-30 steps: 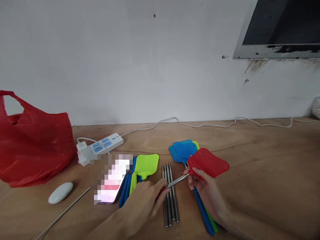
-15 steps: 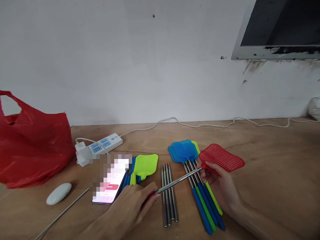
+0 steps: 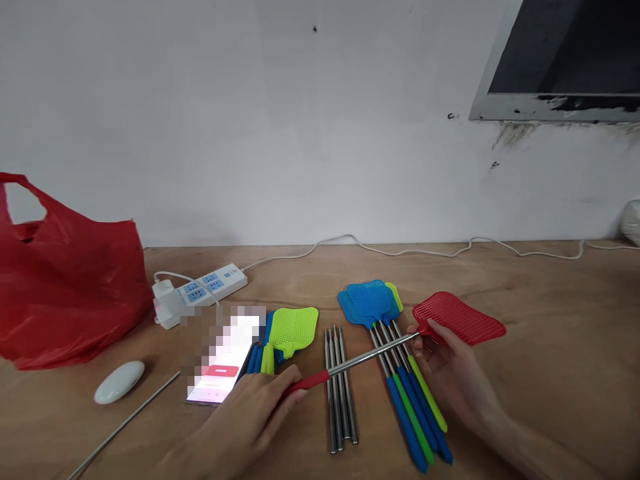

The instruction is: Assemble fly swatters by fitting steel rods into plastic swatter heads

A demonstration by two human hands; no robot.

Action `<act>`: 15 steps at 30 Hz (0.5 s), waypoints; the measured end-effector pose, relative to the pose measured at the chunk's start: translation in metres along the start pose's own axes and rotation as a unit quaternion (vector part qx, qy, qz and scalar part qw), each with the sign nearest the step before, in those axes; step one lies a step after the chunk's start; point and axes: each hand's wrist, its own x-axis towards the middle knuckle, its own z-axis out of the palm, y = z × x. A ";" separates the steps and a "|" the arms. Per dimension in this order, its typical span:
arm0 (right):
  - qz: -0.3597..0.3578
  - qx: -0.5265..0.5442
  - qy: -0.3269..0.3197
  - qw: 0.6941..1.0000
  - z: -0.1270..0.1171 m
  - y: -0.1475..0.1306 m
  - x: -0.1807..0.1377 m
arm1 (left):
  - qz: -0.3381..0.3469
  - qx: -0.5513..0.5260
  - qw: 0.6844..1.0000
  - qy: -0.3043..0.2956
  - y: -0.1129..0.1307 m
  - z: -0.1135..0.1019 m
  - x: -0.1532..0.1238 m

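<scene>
A red fly swatter (image 3: 459, 319) with a metal rod is held between both hands, slanting up to the right above the table. My left hand (image 3: 260, 407) is closed around its red handle. My right hand (image 3: 450, 360) pinches the neck where the rod meets the mesh head. Under the rod lie several bare metal rods (image 3: 341, 400) side by side. To their right is a group of assembled fly swatters (image 3: 370, 303) with blue, green and yellow handles. Left of the rods, a yellow-green swatter head (image 3: 295, 330) rests on blue parts, with loose handles beside it.
A lit phone (image 3: 225, 363), partly pixelated, lies left of the swatter parts. A white mouse (image 3: 119, 382) and a red plastic bag (image 3: 70, 293) are further left. Behind the phone sits a power strip (image 3: 220, 283); its cord (image 3: 400, 253) runs along the wall.
My right hand and the swatter's head have moved right. My left hand has shifted slightly left along the handle, so more of the red handle shows.
</scene>
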 end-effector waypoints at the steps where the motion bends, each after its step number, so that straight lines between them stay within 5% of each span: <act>1: -0.003 -0.002 -0.001 1.000 0.000 0.001 0.000 | 0.001 -0.004 1.000 0.006 -0.001 0.001 -0.001; 9: -0.015 -0.017 -0.006 1.000 -0.002 0.017 -0.004 | 0.024 0.021 0.998 0.055 -0.007 0.007 0.000; 15: 0.000 -0.029 -0.042 0.999 0.019 0.031 -0.029 | 0.041 0.058 0.997 0.044 0.014 0.020 0.004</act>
